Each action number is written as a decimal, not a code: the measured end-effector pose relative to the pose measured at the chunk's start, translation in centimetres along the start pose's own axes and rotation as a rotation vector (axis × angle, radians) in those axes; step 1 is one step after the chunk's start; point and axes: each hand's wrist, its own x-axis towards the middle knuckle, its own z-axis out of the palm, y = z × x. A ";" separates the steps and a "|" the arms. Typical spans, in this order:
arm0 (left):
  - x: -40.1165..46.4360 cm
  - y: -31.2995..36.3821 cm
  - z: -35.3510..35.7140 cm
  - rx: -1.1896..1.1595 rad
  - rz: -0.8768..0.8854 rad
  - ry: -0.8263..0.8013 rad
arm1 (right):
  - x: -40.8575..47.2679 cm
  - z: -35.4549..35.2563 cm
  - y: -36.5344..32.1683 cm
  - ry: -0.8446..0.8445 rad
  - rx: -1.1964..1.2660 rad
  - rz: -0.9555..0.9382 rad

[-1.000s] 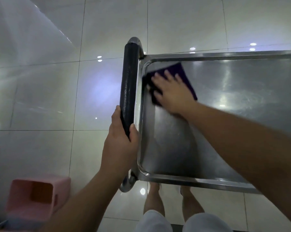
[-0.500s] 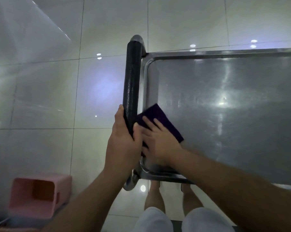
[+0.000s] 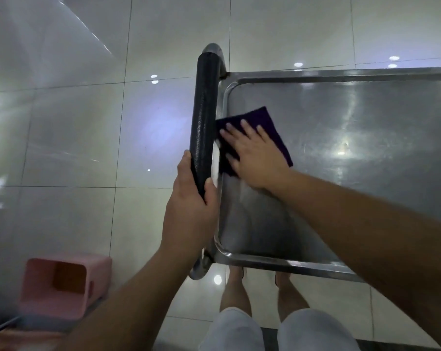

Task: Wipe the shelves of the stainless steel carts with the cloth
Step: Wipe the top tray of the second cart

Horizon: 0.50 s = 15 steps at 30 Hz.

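The cart's top shelf [image 3: 353,153] is dull silver-grey steel, streaked with pale smears and white light glints. On it, against its left rim, lies a deep purple cloth [image 3: 258,122], plain and unpatterned. Just left of the shelf runs a black handle grip [image 3: 204,117] with a faint pebbled sheen. The floor [image 3: 75,135] left of the shelf is glossy off-white tile with thin grey grout lines. Far below-left of the shelf sits a pale pink bin [image 3: 59,287].

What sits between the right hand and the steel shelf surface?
In the head view, the purple cloth lies flat between the right hand and the cart shelf, beside the black handle.
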 end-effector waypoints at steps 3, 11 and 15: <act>0.0 0.2 -0.1 -0.006 -0.005 0.006 | 6.5 -3.5 3.0 -0.005 0.097 0.264; 0.0 0.4 -0.2 0.033 -0.013 0.045 | -4.5 0.9 -4.0 -0.049 0.091 0.006; -0.1 0.4 0.1 0.070 0.014 0.052 | -16.2 6.0 -7.0 -0.143 0.083 -0.182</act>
